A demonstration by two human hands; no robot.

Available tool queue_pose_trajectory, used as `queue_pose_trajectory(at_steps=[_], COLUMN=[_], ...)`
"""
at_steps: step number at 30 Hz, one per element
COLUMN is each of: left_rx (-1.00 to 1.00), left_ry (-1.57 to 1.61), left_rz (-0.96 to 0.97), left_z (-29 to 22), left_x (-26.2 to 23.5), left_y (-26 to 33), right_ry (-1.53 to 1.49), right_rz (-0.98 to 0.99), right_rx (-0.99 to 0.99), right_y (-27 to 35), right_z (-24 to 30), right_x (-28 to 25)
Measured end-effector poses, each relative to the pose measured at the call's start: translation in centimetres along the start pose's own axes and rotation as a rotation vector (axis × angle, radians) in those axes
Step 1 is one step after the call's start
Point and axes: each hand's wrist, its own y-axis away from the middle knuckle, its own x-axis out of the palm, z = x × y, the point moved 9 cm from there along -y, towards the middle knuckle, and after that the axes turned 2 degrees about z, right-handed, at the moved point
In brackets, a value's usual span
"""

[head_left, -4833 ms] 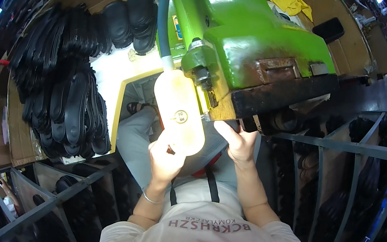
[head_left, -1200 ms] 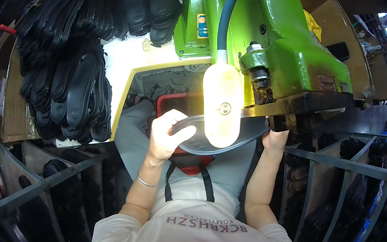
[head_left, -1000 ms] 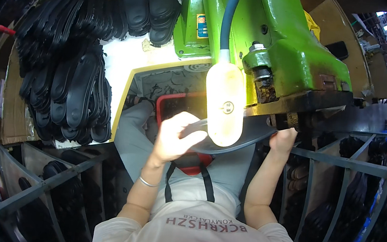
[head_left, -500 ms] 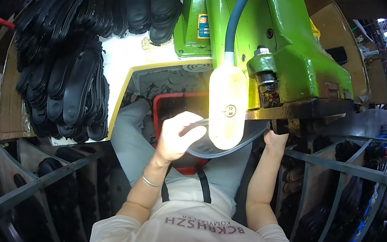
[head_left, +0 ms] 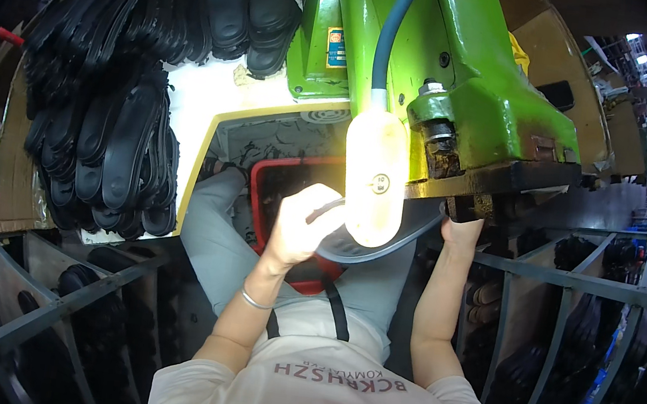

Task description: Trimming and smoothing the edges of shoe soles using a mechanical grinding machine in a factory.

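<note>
A dark grey shoe sole (head_left: 340,248) is held level beneath the lit lamp (head_left: 373,180), its middle partly covered by the lamp. My left hand (head_left: 304,228) pinches the sole's left end, thumb on top. At the opposite end, my right hand (head_left: 461,230) grips the sole close under the machine head; its fingers are partly hidden there. The green machine (head_left: 497,102) carries a dark metal arm (head_left: 496,179) just above the sole's right part. Whether the sole touches the machine's working part cannot be seen.
Stacks of black soles (head_left: 125,137) cover the white, yellow-edged table (head_left: 204,119) at left. A red bin (head_left: 261,194) with dark scraps stands below, between my legs. Metal racks (head_left: 572,279) holding soles flank me on both sides. A cardboard box (head_left: 555,57) stands behind the machine.
My left hand has shifted slightly right, nearer the lamp, with the sole still in its grip. My right hand stays close under the machine head. The whole view has shifted a little.
</note>
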Motion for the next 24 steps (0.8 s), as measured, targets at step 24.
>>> queue_pose_trajectory(at_steps=[24], left_rx=[-0.062], left_ry=[-0.358], left_rz=[0.002], left_z=[-3.7], left_x=[-4.8], left_y=[-0.7], right_ry=[-0.083], right_rz=[0.229], right_rx=[-0.102], right_y=[5.8], right_z=[2.6], right_x=[9.4])
